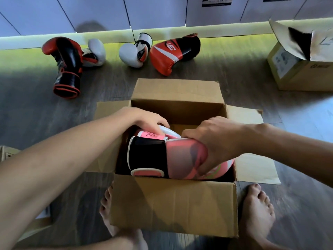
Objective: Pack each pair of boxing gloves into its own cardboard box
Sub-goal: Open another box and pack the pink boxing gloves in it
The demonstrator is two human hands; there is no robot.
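An open cardboard box (pixel 173 204) stands on the floor between my bare feet. Two pink boxing gloves lie inside it. The nearer pink glove (pixel 178 157) has a black cuff pointing left; my right hand (pixel 212 139) grips its padded end from above. My left hand (pixel 149 121) grips the farther pink glove (pixel 153 135), which is mostly hidden behind the first. Beyond the box on the floor lie a black and red glove (pixel 67 65), two white gloves (pixel 96 51) (pixel 134 51), and a red and black glove (pixel 173 53).
Another open cardboard box (pixel 297 69) stands at the far right. A further box corner (pixel 7 152) shows at the left edge. Grey cabinet fronts (pixel 162 13) run along the back. My feet (pixel 257 213) flank the box.
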